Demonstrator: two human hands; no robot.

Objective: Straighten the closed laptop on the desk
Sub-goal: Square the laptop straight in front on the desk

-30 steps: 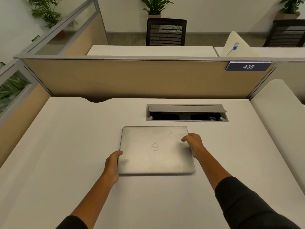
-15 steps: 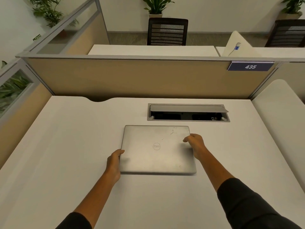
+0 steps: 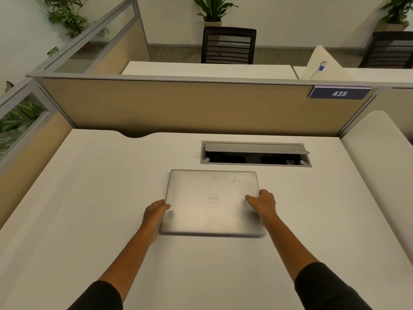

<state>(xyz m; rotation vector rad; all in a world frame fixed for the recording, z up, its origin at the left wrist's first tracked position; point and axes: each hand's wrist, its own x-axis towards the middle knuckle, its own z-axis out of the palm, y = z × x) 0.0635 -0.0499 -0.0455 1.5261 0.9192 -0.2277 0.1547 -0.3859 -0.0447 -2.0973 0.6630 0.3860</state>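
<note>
A closed silver laptop (image 3: 212,202) with a round logo lies flat on the white desk (image 3: 89,198), its edges roughly parallel to the desk's front. My left hand (image 3: 155,212) grips its left edge near the front corner. My right hand (image 3: 262,201) grips the right edge, thumb resting on the lid. Scratches mark the lid's far right part.
An open cable hatch (image 3: 256,154) sits in the desk just behind the laptop. A tan partition (image 3: 190,106) with a blue sign 435 (image 3: 339,93) walls the back; another panel stands at the left. A second white desk surface (image 3: 380,153) adjoins on the right.
The laptop has turned slightly, its edges now squarer to the desk. My right hand has slid a little nearer along the right edge; my left hand stays on the left edge.
</note>
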